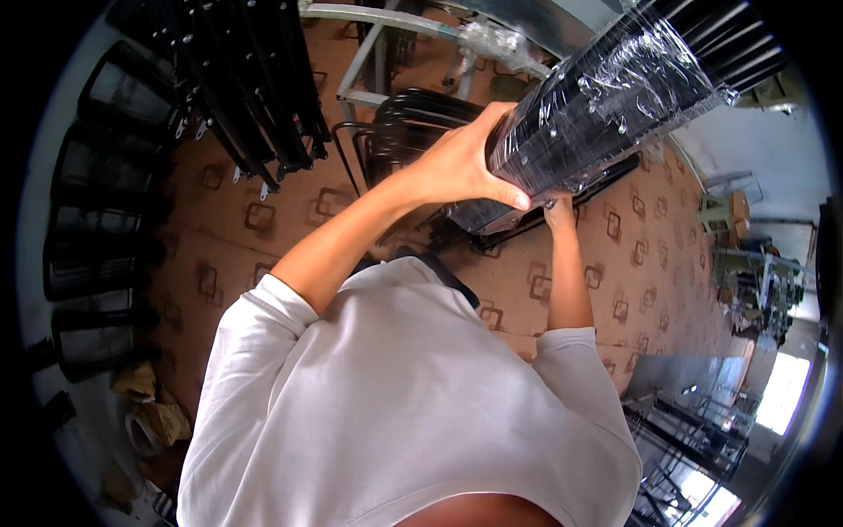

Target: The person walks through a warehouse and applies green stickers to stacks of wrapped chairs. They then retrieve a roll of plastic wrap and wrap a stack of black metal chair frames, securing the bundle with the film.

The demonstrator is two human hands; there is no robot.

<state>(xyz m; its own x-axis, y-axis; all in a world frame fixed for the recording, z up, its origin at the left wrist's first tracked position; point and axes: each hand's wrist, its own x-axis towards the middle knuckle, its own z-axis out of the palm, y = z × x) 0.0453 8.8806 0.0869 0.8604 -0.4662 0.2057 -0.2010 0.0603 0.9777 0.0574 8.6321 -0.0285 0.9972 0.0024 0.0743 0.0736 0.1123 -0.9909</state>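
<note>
A thick bundle of black metal bars [606,101], wrapped in shiny clear film, slants from in front of my body up to the far right. Bare bar ends stick out past the film at its far end. My left hand [483,158] clasps the bundle's near left side, its thumb laid along the lower edge and its other fingers mostly out of sight. Lower down and to the right, my right hand [558,209] grips the bundle from underneath, with most of its fingers hidden behind it.
Several black bars with metal tabs [250,88] hang at the upper left. Behind my left arm stand bent black tubes [421,119] beside a pale metal frame [360,66]. Black-framed panels [97,206] line the left wall. More racks [694,439] stand at lower right on the patterned floor [641,255].
</note>
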